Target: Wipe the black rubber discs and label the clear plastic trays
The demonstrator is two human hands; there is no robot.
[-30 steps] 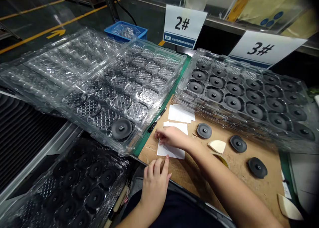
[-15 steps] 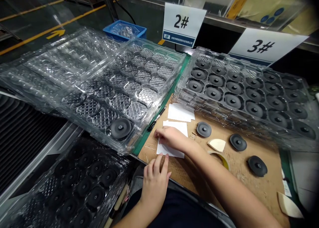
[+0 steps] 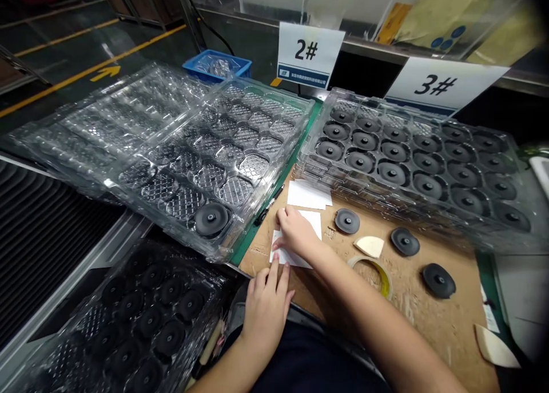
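Note:
A piece of white paper (image 3: 309,221) lies on the brown board, partly hidden under my right hand (image 3: 295,234). The fingers of that hand are curled down at the paper's left side, closed on it. My left hand (image 3: 266,304) rests lower, fingers stretched out and slightly apart, with its fingertips at the paper's near edge. Just beyond lie more white papers (image 3: 306,195). A black pen (image 3: 271,203) is left of them. To the right on the board are a dark round part (image 3: 347,221), a cream wedge-shaped piece (image 3: 369,246) and a tape roll (image 3: 384,278).
Two more dark parts (image 3: 405,242) (image 3: 439,281) sit farther right on the board (image 3: 429,336). Stacked clear trays (image 3: 309,173) hold several dark parts. Another clear tray (image 3: 246,210) stands left, with one part in its near corner. A filled tray (image 3: 210,278) is lower left.
My right hand has shifted slightly, its fingers now curled lower over the paper. My left hand stays at the near edge. The whole view has tilted a little.

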